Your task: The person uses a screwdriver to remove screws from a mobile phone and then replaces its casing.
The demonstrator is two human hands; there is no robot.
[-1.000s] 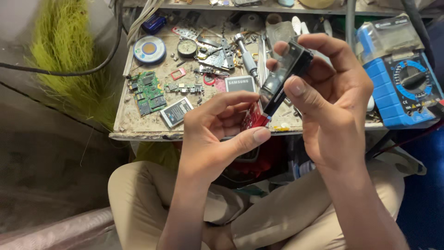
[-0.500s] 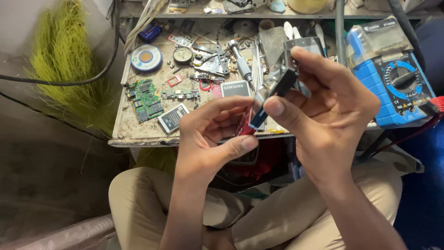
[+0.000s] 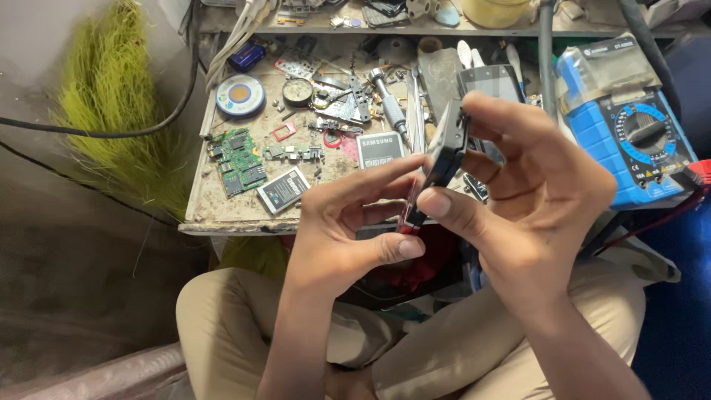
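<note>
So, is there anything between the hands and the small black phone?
Nothing visible. The right hand already grips the black phone by its edges, and the left hand touches its lower end with the fingertips.

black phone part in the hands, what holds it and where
Right hand pinches the thin black phone part by its edges; left hand fingertips touch its red lower end.

Grimy low workbench (image 3: pixel 222 215), green circuit board (image 3: pixel 238 159), two phone batteries (image 3: pixel 284 190), solder reel (image 3: pixel 240 95), blue multimeter (image 3: pixel 629 126)
</note>
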